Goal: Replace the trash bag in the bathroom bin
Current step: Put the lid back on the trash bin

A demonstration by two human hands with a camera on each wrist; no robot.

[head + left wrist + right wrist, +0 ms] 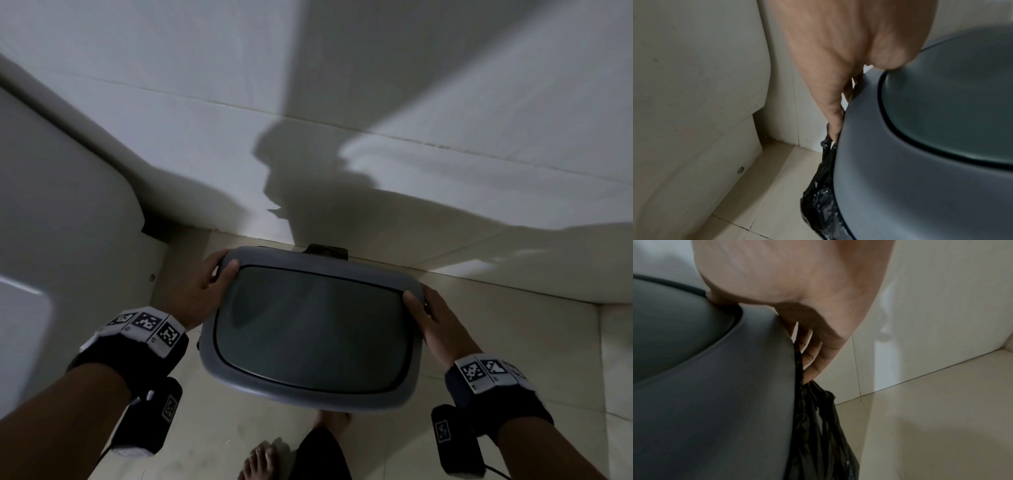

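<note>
Grey plastic bin lid [310, 327], rounded rectangle with a darker inset flap, held from both ends over pale floor tiles [534, 342] beside the white tiled wall [342, 102]. Left hand [198, 291] grips the lid's left end, thumb on top, fingers curled under the rim. Right hand [436, 329] grips the right end likewise. Crinkled black plastic trash bag [822, 191] hangs below the rim on both sides, touching the fingertips. White toilet base [694, 97] stands just left. Bare foot [260, 460] on the floor below.
</note>
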